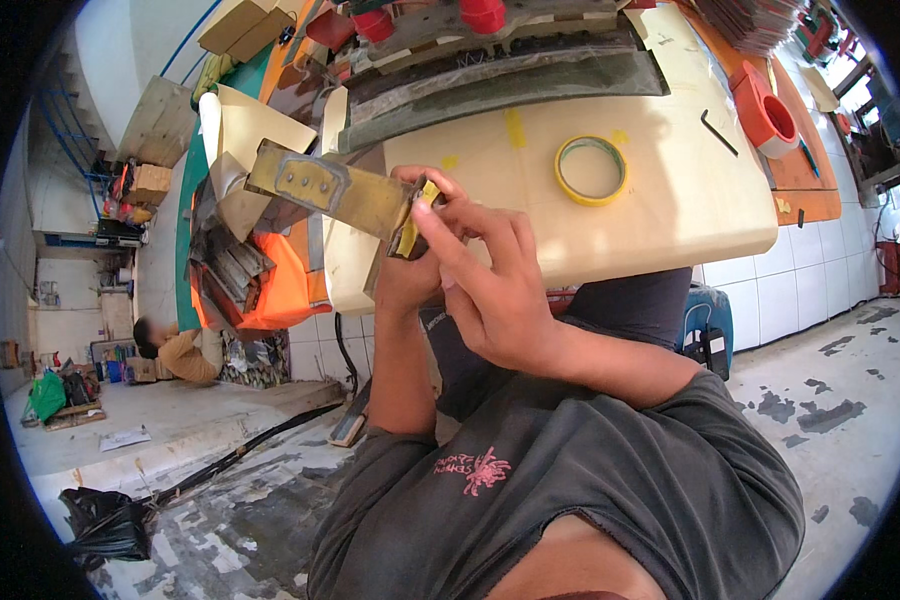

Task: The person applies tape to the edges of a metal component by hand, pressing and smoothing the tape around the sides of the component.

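My left hand point(408, 282) is closed around one end of a flat yellowish-brown bar point(360, 203) with a grey-edged patch and several rivet-like dots. The bar sticks out to the left, raised above the table's near edge. Yellow tape point(405, 238) wraps the held end. My right hand point(505, 290) is closed against that end, its index finger pressed onto the tape. Its other fingers are bent and partly hide the left hand's grip. To the right, a roll of yellow tape point(590, 171) lies flat on the cream-covered table point(670, 200).
Dark flat strips point(510, 105) lie at the table's far side. A black hex key point(719, 133) and a red tape dispenser point(765, 110) are at the right. Scrap pieces rest on an orange bag point(288, 285) at the left. Another person point(185, 355) crouches at far left.
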Demonstrator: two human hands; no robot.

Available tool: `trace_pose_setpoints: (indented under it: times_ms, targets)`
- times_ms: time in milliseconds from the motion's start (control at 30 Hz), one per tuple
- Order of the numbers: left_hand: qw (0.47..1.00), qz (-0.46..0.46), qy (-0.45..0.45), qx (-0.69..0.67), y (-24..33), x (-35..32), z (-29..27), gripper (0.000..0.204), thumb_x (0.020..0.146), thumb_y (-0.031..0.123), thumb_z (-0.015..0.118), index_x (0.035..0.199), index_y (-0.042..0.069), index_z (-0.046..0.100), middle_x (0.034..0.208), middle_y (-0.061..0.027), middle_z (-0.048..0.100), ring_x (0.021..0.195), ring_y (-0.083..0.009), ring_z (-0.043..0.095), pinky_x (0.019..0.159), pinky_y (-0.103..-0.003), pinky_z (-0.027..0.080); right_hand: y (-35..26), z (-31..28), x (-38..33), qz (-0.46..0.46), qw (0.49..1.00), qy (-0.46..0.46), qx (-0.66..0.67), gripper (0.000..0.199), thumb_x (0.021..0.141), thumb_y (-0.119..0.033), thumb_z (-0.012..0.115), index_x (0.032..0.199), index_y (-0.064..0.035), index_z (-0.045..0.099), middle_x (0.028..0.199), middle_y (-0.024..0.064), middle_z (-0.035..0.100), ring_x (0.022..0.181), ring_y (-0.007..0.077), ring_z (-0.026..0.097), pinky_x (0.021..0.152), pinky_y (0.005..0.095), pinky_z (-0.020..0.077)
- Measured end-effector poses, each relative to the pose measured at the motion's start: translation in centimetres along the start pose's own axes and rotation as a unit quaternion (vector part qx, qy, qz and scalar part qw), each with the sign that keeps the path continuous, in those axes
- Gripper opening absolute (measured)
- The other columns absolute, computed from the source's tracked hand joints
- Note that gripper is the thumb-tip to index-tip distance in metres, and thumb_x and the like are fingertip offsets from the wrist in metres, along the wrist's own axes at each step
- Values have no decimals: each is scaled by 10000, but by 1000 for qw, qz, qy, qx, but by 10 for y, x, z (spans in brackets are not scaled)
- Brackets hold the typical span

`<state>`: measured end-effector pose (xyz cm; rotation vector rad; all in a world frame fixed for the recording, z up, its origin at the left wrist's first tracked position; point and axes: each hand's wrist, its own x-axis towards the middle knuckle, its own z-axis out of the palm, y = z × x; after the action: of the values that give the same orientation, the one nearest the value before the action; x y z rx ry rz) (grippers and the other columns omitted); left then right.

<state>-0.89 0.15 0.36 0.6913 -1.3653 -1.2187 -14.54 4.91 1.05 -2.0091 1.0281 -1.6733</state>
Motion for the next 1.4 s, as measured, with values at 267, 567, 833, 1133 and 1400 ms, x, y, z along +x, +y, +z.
trace_pose_setpoints:
  times_ms: [267,567,833,1133,1400]
  targets:
    - [993,37,-10,115,3,1,0,316,983,46,691,1174,89,442,1008,-37,568,893,-116,580,746,-248,477,2,-3,6,-23,999,-36,-8,663,772,-12,648,1425,-121,623,1249,141,560,1025,334,527,912,440,457]
    - [991,30,15,131,-2,-1,-6,341,952,62,720,1194,75,480,1027,-29,570,875,-103,586,756,-263,507,15,-15,5,-44,994,-58,85,618,776,-9,662,1387,-99,642,1306,158,550,1065,336,520,954,435,452]
    - [998,-15,11,61,5,0,-2,298,958,58,689,1178,86,490,1038,-28,545,916,-94,565,774,-253,505,4,-12,5,44,993,-73,84,708,827,-3,639,1519,-10,492,1312,174,517,1128,337,494,996,420,439]
    - [999,-34,25,10,12,-1,8,338,962,36,655,1230,70,451,1018,-36,561,870,-107,586,754,-262,518,1,-17,3,31,994,-92,56,660,863,-69,688,1494,-4,506,1300,184,523,1133,358,503,996,429,445]
    - [996,-27,48,68,13,5,9,621,909,26,724,1433,7,392,976,6,582,838,-79,587,740,-223,487,4,-16,11,49,988,-27,142,666,878,-63,709,1505,-8,492,1327,187,553,1095,346,539,975,424,468]
